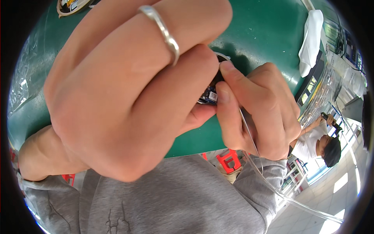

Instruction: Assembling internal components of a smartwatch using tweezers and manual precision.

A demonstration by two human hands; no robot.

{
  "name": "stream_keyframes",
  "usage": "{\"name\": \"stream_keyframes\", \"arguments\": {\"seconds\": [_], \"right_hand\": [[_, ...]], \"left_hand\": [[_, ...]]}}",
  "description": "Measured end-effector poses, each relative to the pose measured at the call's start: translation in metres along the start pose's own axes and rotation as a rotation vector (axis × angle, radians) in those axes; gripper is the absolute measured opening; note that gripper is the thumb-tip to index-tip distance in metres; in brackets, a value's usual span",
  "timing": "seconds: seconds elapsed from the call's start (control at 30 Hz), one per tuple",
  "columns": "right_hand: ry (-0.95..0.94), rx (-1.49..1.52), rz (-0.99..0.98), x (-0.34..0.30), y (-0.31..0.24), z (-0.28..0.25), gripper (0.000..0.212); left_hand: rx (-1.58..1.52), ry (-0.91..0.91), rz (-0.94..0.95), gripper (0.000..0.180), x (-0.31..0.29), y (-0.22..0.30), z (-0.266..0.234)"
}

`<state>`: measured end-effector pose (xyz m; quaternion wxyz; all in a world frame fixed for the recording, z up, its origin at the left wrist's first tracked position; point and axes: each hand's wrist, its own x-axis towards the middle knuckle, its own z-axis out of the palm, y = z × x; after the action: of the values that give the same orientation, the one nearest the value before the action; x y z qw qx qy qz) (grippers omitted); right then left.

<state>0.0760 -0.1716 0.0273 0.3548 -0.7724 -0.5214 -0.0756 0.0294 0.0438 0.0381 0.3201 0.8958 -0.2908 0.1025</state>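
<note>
The head-worn fisheye camera looks steeply down at a green tabletop, left hand very near the lens, right hand farther.

Round circuit piece: mostly hidden behind left hand and right hand.
White label: marks too small to read.
Round-rimmed item: cut off by the upper edge.
</note>
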Motion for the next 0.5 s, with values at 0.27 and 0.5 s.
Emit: {"name": "stream_keyframes", "arguments": {"seconds": [0.27, 0.5], "right_hand": [[0.019, -0.007, -0.077, -0.0022, 0.0036, 0.0018, 0.027], [-0.051, 0.052, -0.084, 0.0045, 0.003, -0.0042, 0.024]], "left_hand": [[-0.024, 0.006, -0.015, 0.048, -0.0007, 0.001, 0.0029], [0.0, 0.009, -0.014, 0.047, -0.0007, 0.0036, -0.0012]]}}
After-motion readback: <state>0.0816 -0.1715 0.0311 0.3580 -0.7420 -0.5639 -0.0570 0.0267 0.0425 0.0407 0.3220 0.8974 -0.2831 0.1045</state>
